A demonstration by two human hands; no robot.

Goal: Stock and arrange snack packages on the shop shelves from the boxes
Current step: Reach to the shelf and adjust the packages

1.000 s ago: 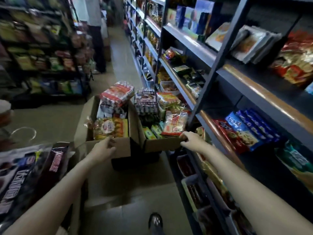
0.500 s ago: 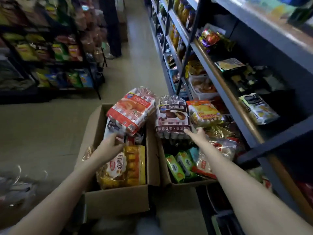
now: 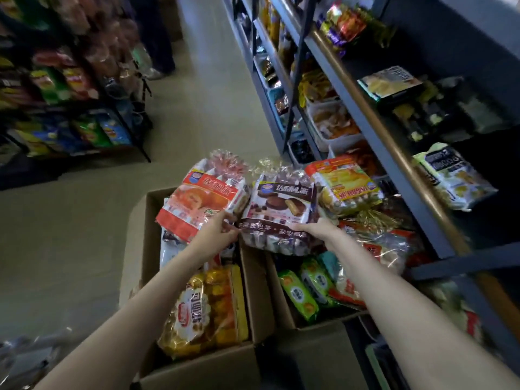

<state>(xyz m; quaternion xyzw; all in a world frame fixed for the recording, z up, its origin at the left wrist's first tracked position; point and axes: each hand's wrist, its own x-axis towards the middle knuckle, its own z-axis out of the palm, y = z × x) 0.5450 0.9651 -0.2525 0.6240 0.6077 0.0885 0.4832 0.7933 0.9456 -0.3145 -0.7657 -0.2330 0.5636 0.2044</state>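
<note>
In the lower left corner of the head view, a blurred clear-wrapped heap [image 3: 31, 358] is cut by the frame edge; its contents cannot be made out. The far rack [image 3: 70, 108] across the aisle is dim and soft, its bags unreadable. A person's legs [image 3: 154, 38] stand at the aisle's far end, cut off at the top edge.

Two open cardboard boxes stand side by side on the floor, touching. The left box [image 3: 152, 220] holds a yellow pastry pack [image 3: 205, 308] at its near end and, propped at its far end, a red-orange cake pack [image 3: 202, 201]; white packaging beneath is mostly hidden. The right box [image 3: 284, 302] holds green snack packs [image 3: 306, 288] and red-printed clear bags, partly covered by the right forearm. A brown chocolate pie pack [image 3: 281, 212] lies tilted across the far end of this box, with a yellow-orange pack [image 3: 346, 187] just beside it on the shelf side.

The left hand [image 3: 216, 232] meets the brown pack's lower left corner, fingers curled there; whether it grips that pack or the red-orange one cannot be told. The right hand [image 3: 318, 228] holds the brown pack's lower right edge, fingers partly tucked under the wrapper.

The dark shelf unit [image 3: 399, 153] on the right carries scattered packs; its lower tiers are shadowed and hard to read.
</note>
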